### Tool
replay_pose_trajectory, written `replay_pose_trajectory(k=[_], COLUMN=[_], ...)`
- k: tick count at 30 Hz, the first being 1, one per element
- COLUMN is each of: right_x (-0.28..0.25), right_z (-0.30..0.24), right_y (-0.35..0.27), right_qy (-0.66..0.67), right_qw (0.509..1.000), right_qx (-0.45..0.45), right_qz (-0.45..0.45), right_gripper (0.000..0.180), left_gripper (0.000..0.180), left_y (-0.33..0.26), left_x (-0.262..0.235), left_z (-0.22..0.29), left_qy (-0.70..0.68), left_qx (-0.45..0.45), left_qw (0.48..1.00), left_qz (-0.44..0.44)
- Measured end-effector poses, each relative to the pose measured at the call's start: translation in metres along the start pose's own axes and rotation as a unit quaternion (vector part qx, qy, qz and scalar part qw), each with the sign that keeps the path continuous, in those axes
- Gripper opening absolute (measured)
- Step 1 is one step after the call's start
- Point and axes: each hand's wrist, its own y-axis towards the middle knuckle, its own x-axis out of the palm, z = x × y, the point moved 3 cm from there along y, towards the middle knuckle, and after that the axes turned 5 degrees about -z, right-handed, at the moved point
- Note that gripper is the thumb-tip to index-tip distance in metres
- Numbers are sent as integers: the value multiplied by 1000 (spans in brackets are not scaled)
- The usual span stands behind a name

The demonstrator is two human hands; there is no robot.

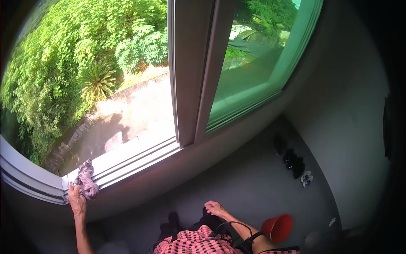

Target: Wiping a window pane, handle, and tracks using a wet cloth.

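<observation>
the cloth (88,182) lies bunched across the track (137,162) at eight o'clock, just beside the left frame (34,173); the left hand (77,201) pinches its left edge, fingers bent in. the track runs on, open room along it, toward two o'clock to the post (188,76). at six the right hand (215,208) has curled fingers, whether pinching anything i cannot tell; bucket (278,228) at five, shoes (295,164) at four

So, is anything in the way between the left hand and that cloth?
Nothing visible: the left hand is right on the cloth, which lies across the window track.
</observation>
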Motion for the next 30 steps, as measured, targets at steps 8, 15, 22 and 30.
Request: replay_pose_trajectory(k=[8, 15, 22, 30], right_x=[41, -4, -35, -10], right_z=[-157, -141, -52, -29], right_y=[-40, -57, -80, -80], right_qy=[248, 596, 660, 652], right_qw=[914, 767, 693, 736], right_qx=[-131, -135, -199, -140], right_qz=[-292, -198, -214, -115], right_gripper=[83, 74, 56, 54], left_gripper=[37, 63, 78, 36], left_y=[-38, -51, 138, 175], left_x=[58, 89, 0, 0], left_z=[266, 380, 395, 401], left_qy=[-323, -345, -407, -580], left_qx=[89, 320, 233, 248], left_qw=[940, 770, 878, 761], left_qz=[-64, -430, 94, -148])
